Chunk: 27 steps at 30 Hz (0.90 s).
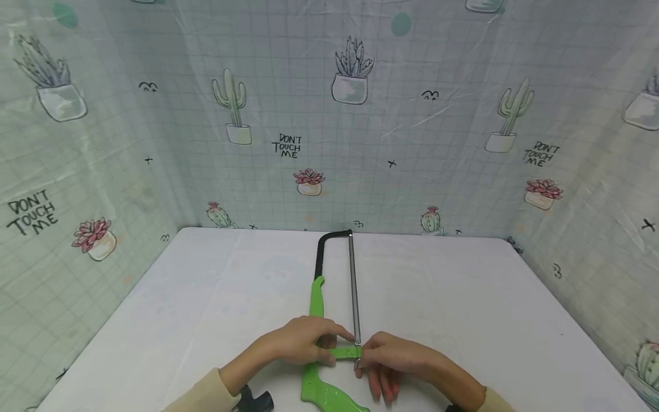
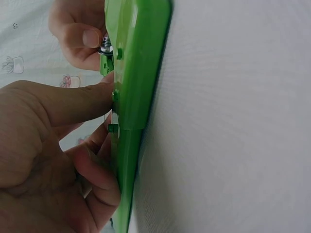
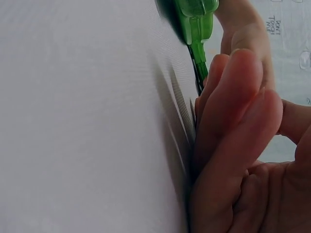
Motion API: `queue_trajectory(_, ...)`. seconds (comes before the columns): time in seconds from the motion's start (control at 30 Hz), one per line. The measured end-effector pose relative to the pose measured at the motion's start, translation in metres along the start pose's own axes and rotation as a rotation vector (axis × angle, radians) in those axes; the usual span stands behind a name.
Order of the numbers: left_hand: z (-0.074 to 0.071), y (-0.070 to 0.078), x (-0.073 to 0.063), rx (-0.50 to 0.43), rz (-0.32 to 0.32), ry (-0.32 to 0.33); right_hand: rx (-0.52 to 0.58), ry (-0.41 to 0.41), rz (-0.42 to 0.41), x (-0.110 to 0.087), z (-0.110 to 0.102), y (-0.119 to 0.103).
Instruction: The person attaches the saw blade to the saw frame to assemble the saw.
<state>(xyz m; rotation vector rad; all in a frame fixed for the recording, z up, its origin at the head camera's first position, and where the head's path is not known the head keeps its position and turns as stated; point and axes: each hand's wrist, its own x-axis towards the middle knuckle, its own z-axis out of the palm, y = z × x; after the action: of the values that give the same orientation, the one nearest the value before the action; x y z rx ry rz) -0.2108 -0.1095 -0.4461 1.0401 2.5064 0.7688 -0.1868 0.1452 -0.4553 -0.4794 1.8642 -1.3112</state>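
Note:
A hacksaw with a green handle and black front frame lies on the white table, its grey blade running lengthwise on the right side. My left hand holds the green frame, thumb by the short green crosspiece and index fingertip near the blade's near end. At that crosspiece's outer end, my right hand pinches a small threaded tension screw between thumb and finger. Its other fingers hang toward the tabletop, seen close up in the right wrist view. The fingers hide most of the screw in the head view.
A dark object lies beside my left forearm at the table's near side. The white table reaches back to a curtain printed with cacti, which also stands along both sides.

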Motion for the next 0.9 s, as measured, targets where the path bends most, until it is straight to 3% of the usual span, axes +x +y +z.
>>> queue_trajectory(0.33,0.0013,-0.0006,0.0013,0.018,-0.012,-0.005,-0.046,0.026,0.022,-0.0038,0.0004,-0.0025)
queue_trajectory(0.9,0.0005,0.0037,0.0011,0.034,0.006,0.006,-0.047,-0.028,0.031,-0.0030,-0.0030,-0.0011)
